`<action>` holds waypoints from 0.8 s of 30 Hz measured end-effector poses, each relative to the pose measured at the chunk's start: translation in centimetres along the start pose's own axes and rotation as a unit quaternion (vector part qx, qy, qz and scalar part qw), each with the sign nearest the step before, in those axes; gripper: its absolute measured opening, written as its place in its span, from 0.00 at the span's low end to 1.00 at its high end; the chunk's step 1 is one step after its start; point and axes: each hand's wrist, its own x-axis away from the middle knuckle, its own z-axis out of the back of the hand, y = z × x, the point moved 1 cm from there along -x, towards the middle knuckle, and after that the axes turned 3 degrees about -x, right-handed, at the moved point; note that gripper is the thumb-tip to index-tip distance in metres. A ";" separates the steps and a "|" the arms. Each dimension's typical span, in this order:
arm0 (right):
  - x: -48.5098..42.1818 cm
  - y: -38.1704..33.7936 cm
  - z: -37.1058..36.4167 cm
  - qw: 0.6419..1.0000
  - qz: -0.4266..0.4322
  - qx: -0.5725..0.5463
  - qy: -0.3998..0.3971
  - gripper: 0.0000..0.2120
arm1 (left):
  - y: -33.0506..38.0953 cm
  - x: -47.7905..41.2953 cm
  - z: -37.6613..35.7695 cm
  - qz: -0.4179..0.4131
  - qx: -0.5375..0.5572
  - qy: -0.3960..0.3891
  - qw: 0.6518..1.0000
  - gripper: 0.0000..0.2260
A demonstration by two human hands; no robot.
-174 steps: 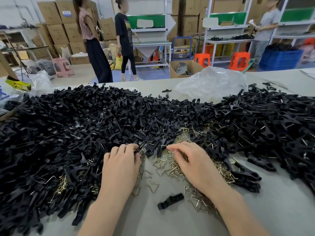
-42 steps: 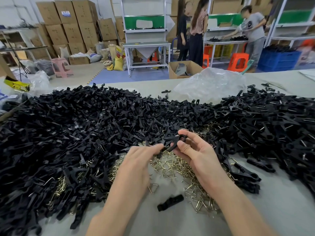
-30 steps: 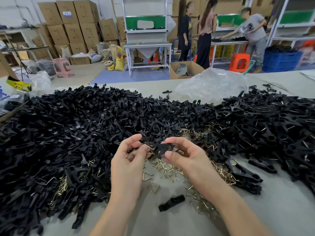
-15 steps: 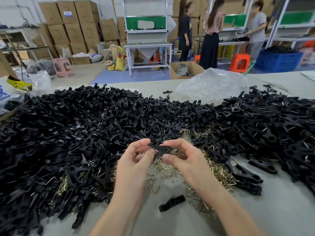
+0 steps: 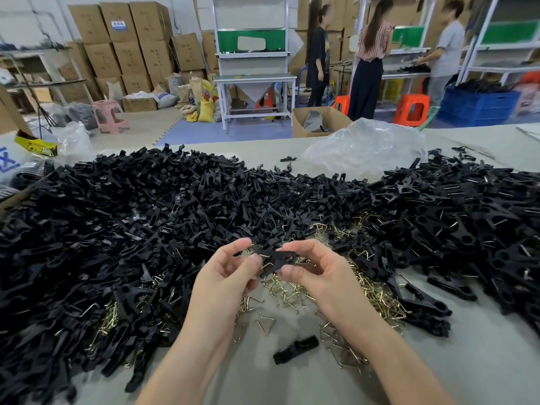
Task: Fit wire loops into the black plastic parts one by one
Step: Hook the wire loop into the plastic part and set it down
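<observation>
Both hands hold one black plastic part just above the table. My right hand pinches its right end between thumb and fingers. My left hand pinches its left end, where a thin wire loop shows under the part. A scatter of brass wire loops lies on the table below my hands. A big heap of black plastic parts fills the left and middle, and another heap lies at the right.
One loose black part lies on the grey table near me. A crumpled clear plastic bag sits at the table's far edge. Three people stand at shelving beyond the table, with cardboard boxes and stools around.
My hands came up from the loop pile with a black part and a wire loop, then drew together. Over the last half second they hold almost still. The people behind walked right.
</observation>
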 end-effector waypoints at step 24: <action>0.1 -0.2 0.5 0.999 -0.012 -0.040 -0.010 0.14 | 1.2 1.0 -0.9 0.095 0.116 -0.114 0.982 0.15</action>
